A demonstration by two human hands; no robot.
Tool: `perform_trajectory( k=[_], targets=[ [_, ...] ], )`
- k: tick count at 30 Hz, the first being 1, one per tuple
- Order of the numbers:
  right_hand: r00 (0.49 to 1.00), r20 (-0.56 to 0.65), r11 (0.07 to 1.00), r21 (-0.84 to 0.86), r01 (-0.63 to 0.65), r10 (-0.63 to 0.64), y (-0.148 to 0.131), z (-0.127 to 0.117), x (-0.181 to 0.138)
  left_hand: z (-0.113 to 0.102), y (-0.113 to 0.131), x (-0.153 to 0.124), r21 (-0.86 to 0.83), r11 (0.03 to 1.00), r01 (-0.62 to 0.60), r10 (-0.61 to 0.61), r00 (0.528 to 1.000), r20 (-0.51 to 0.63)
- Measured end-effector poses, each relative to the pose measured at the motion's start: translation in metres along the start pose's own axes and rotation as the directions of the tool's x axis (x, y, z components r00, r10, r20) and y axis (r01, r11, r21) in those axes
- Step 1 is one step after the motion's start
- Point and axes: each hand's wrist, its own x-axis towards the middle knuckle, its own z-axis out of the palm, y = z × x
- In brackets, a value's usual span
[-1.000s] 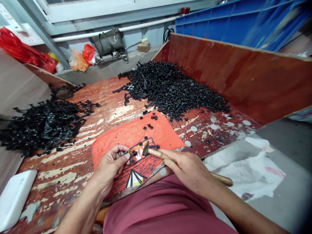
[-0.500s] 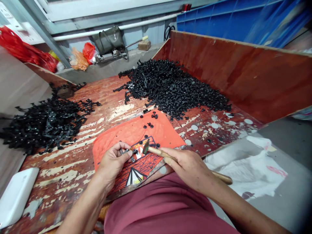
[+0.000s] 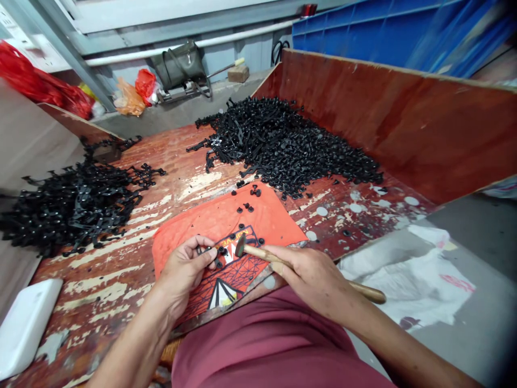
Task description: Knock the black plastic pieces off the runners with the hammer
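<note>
My left hand (image 3: 189,265) is closed in a pinch over the orange cloth (image 3: 189,223), thumb and fingers together on a small black part (image 3: 219,264). Most of that part is hidden by the fingers; round knobs show just right of the fingertips. In my right hand (image 3: 313,276) is a hammer (image 3: 258,252), gripped around its wooden handle. Its small head hangs just right of the black part, with a gap between them. Several loose black studs (image 3: 247,207) lie on the cloth beyond both hands.
A large heap of small black parts (image 3: 283,143) sits at the back, and another pile (image 3: 76,207) at the left. A red-brown board (image 3: 388,118) walls the right side. A white box-like object (image 3: 30,326) lies front left; a white bag (image 3: 407,275) lies right.
Very little differs. The left fingertips and the hammer head have shifted slightly left, partly along with the whole view. Both hands keep their grips.
</note>
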Motion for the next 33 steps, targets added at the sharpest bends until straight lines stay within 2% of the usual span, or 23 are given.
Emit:
perform_trajectory(
  k=[6, 11, 17, 21, 25, 29, 33],
  targets=[
    [1.0, 0.003, 1.0, 0.009, 0.0, 0.0, -0.001, 0.0, 0.0, 0.001, -0.004, 0.0, 0.007, 1.0, -0.006, 0.006, 1.0, 0.003],
    [1.0, 0.015, 1.0, 0.011, -0.011, 0.011, -0.002, 0.0, 0.0, -0.002, -0.009, 0.002, 0.122, 0.992, -0.029, 0.03, 0.999, -0.009],
    [1.0, 0.017, 0.999, 0.041, 0.008, -0.009, -0.002, 0.002, -0.001, -0.002, -0.012, 0.004, 0.178, 0.983, -0.054, 0.056, 0.998, -0.008],
    [0.999, -0.05, 0.998, 0.058, 0.022, -0.019, -0.009, 0.004, 0.005, -0.003, -0.008, 0.004, 0.146, 0.989, 0.0, -0.003, 1.0, 0.023],
    [0.992, -0.068, 0.995, -0.01, 0.101, -0.102, -0.02, 0.006, 0.017, -0.006, -0.003, 0.002, 0.182, 0.981, 0.07, -0.086, 0.993, 0.079],
    [0.99, -0.031, 0.986, -0.106, 0.131, -0.135, -0.023, 0.006, 0.022, -0.006, -0.002, 0.001, 0.185, 0.981, 0.063, -0.074, 0.996, 0.05],
    [0.99, -0.037, 0.987, -0.087, 0.133, -0.137, -0.023, -0.001, 0.02, -0.003, -0.003, 0.001, 0.185, 0.981, 0.06, -0.065, 0.998, 0.022]
  ],
)
